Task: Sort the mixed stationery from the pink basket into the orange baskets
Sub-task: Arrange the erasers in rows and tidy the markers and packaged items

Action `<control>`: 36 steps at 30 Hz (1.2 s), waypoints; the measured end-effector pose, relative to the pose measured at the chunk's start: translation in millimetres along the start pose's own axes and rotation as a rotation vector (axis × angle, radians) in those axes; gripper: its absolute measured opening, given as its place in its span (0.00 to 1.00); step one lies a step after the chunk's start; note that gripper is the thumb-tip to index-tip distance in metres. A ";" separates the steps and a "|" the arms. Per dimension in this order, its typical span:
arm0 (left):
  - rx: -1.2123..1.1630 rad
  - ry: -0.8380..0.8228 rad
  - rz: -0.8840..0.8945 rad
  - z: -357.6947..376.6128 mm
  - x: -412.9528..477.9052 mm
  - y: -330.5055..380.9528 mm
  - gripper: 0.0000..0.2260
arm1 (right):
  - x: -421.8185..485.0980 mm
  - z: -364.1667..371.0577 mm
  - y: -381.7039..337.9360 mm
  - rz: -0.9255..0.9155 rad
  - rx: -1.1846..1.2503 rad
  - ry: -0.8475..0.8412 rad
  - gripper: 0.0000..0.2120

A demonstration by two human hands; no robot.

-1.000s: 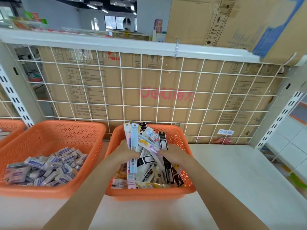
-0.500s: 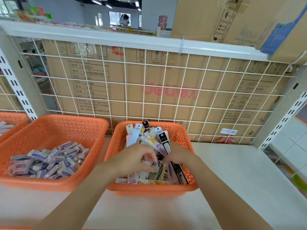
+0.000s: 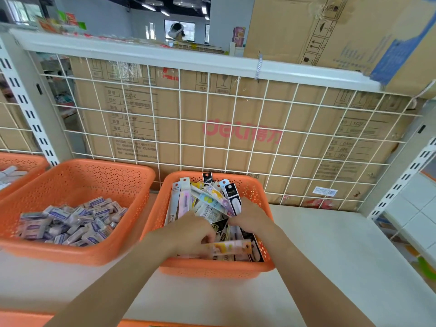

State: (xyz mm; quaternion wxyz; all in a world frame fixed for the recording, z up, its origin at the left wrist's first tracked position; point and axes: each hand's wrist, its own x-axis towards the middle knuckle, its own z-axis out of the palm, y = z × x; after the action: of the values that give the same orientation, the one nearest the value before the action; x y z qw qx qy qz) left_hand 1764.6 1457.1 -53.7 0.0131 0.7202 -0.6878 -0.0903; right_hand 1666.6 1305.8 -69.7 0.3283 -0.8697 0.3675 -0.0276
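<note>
L hand (image 3: 191,233), R hand (image 3: 250,215) inside basket (image 3: 213,270), gripping pkts (image 3: 207,197)?

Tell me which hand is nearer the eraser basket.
Left. The left hand is in the pen basket, on the side beside the eraser basket; the right hand, gripping packs, is further right in the same basket.

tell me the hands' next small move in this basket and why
Probably turn the yellow packet lengthwise and drop it. The left hand seems to pinch its end, and it lies crosswise at the front of the orange basket, while the other packets run front to back beside the right hand.
</note>
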 end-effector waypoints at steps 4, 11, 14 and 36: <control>-0.265 0.072 -0.109 -15.3 -12.6 -10.0 0.04 | -1.1 -5.5 -1.7 -0.004 -0.010 0.012 0.22; -0.354 0.256 -0.482 -10.1 -8.6 -25.9 0.11 | -3.6 -9.5 -4.4 0.019 0.154 -0.008 0.25; -0.290 0.290 -0.555 -0.4 0.0 -19.8 0.23 | -1.7 -5.3 -1.9 0.005 0.303 0.032 0.23; -0.702 -0.059 -0.822 6.7 30.0 -38.0 0.39 | 5.6 -9.1 -14.9 0.090 0.148 0.053 0.27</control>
State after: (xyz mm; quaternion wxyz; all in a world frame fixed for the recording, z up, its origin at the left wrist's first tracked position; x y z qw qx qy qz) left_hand 1802.2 1430.1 -69.1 0.1972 0.8793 -0.2781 -0.3327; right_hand 1677.3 1304.9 -54.9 0.3826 -0.8246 0.4120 -0.0629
